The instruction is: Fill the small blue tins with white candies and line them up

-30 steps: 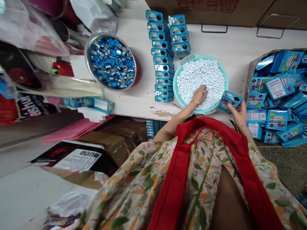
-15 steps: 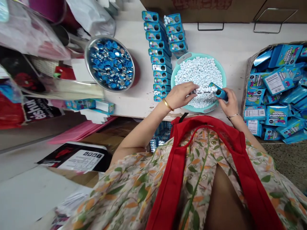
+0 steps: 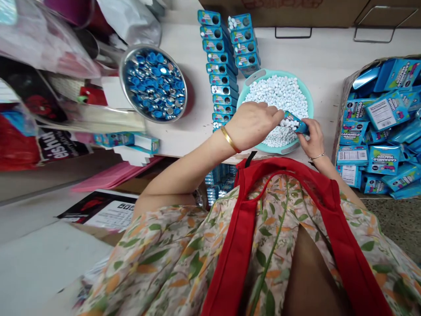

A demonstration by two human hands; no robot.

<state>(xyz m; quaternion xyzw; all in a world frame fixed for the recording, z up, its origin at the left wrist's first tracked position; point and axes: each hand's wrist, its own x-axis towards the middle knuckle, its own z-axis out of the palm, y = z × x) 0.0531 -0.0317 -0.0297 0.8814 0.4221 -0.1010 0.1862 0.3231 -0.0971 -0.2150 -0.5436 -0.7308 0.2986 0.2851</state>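
Small white candies (image 3: 276, 94) fill a turquoise basin (image 3: 309, 98) at the table's front edge. Over the basin my right hand (image 3: 313, 138) grips a small blue candy box (image 3: 300, 126) between thumb and fingers, tilted toward the left. Loose candies lie at its near end. My left hand (image 3: 256, 124), with a gold bangle at the wrist, reaches over the basin with fingers curled against the box's left end. Whatever those fingers hold is hidden. Left of the basin, blue candy boxes (image 3: 222, 80) stand in two rows, round holes in their tops, some with candies on them.
A steel bowl (image 3: 122, 87) of blue and silver caps stands to the left. On the right, a large carton (image 3: 342, 94) is heaped with blue boxes. Brown cardboard (image 3: 315, 15) lines the back edge. Bags and packaging crowd the far left.
My left hand has risen from the candies and moved to the right, up against the candy box. My right hand still holds the box, now tilted differently. The view has shifted slightly.
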